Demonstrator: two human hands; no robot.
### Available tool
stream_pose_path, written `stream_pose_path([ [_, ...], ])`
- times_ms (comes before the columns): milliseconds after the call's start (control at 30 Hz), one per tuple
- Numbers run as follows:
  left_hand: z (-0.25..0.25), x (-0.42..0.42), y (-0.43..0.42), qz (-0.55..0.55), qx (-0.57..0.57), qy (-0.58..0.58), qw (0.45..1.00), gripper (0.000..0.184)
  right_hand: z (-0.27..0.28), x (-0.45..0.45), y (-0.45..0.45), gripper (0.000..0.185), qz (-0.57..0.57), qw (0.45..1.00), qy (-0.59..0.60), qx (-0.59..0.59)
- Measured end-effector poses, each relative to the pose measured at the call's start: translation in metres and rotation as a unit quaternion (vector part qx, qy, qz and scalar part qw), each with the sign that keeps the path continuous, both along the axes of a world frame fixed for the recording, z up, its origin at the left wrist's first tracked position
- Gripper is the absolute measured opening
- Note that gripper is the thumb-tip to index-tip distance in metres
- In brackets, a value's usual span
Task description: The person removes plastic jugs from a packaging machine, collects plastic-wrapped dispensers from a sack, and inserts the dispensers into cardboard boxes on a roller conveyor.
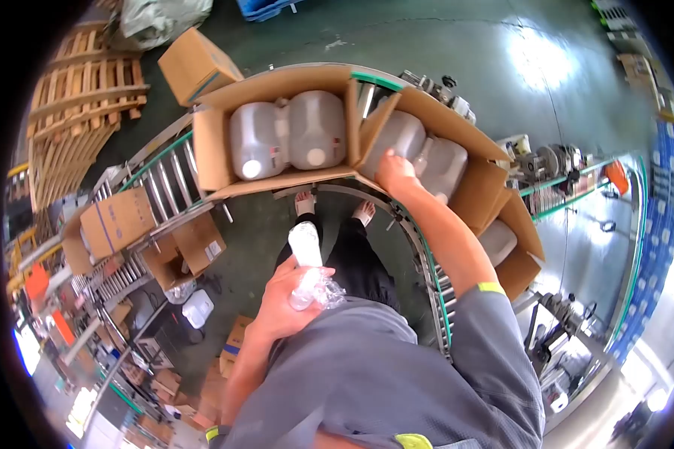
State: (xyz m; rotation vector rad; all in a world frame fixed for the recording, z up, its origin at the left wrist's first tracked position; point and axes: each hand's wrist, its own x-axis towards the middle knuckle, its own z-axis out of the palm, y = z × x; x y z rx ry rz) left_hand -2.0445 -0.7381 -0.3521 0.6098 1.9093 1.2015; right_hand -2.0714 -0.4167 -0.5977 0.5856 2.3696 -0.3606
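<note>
My left hand [281, 301] is closed around a bundle of clear plastic wrap [318, 288] with a white piece [305, 243] sticking up, held in front of my waist. My right hand [395, 173] reaches into the open cardboard box [485, 196] on the right, at the translucent jugs [444, 166] inside. Its fingertips are partly hidden, so what they grip cannot be made out. Beside that box, an open box [210, 150] holds two translucent jugs [316, 129], with white round caps or labels at their near ends.
A curved roller conveyor [174, 176] runs around me. Another open box [528, 243] with a jug sits at the right. Closed box [196, 66] stands beyond the conveyor. Wooden pallets [90, 93] are at the upper left, and machinery [550, 161] is at the right.
</note>
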Motion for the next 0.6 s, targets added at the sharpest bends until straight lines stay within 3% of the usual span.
stream_pose_path([
  [100, 0.001, 0.0, 0.018, 0.026, -0.024, -0.028, 0.999, 0.047, -0.011, -0.024, -0.011, 0.037, 0.123, 0.992, -0.006, 0.024],
  [167, 0.007, 0.003, 0.025, 0.04, -0.018, -0.039, 0.998, 0.05, 0.007, -0.034, -0.017, 0.026, 0.062, 0.997, -0.023, -0.037],
  [233, 0.007, 0.005, 0.031, 0.03, 0.001, -0.025, 0.999, 0.047, -0.003, -0.024, -0.024, 0.023, 0.115, 0.993, 0.019, 0.009],
  [300, 0.01, 0.008, 0.034, 0.066, 0.024, -0.073, 0.995, 0.045, 0.0, -0.005, -0.006, 0.022, 0.099, 0.994, 0.048, 0.005],
  [367, 0.014, 0.01, 0.037, 0.059, 0.008, -0.051, 0.997, 0.04, 0.011, 0.024, 0.025, 0.022, 0.196, 0.98, -0.022, -0.036],
  [433, 0.013, 0.015, 0.038, 0.109, 0.011, -0.098, 0.989, 0.038, 0.015, 0.051, 0.038, 0.023, 0.133, 0.987, -0.019, 0.088],
  [500, 0.012, 0.018, 0.042, 0.116, -0.006, -0.102, 0.988, 0.036, -0.005, 0.062, 0.06, 0.025, 0.139, 0.989, -0.048, 0.011],
  [600, 0.012, 0.022, 0.048, 0.093, -0.042, -0.111, 0.989, 0.048, 0.001, 0.053, 0.061, 0.025, 0.09, 0.995, -0.034, 0.034],
])
